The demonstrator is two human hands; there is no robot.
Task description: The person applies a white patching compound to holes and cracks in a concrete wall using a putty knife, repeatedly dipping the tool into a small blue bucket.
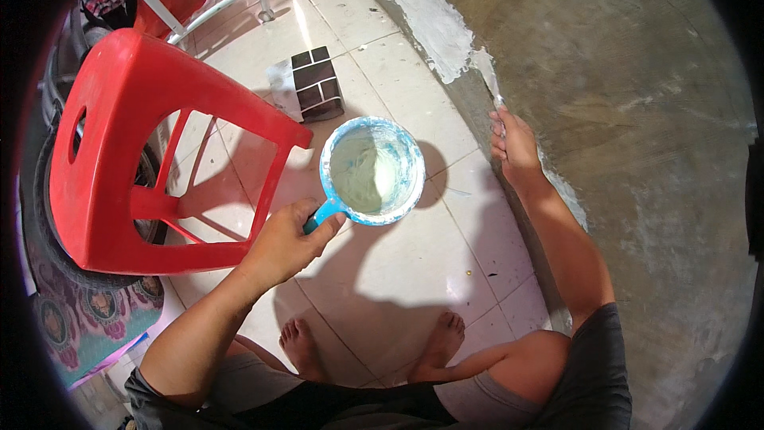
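My left hand (pixel 288 240) is wrapped round the handle of a blue dipper (pixel 325 161), held above the tiles in front of me. Pale paste (pixel 364 173) lies inside it and is smeared along its rim. At the right, my right hand (pixel 516 142) grips the handle of a putty knife (pixel 492 84), whose blade is coated white and meets the foot of the wall (pixel 621 111). White filler (pixel 426 20) covers the strip of wall beyond the blade. A thinner white smear (pixel 563 189) shows behind my right forearm.
A red plastic stool (pixel 103 151) stands at the left, with a wheel (pixel 48 215) behind it. A small brick-patterned box (pixel 314 86) sits on the tiled floor (pixel 382 271) beyond the dipper. A red chair with a pale metal frame (pixel 231 4) is at the far left. My bare feet are below.
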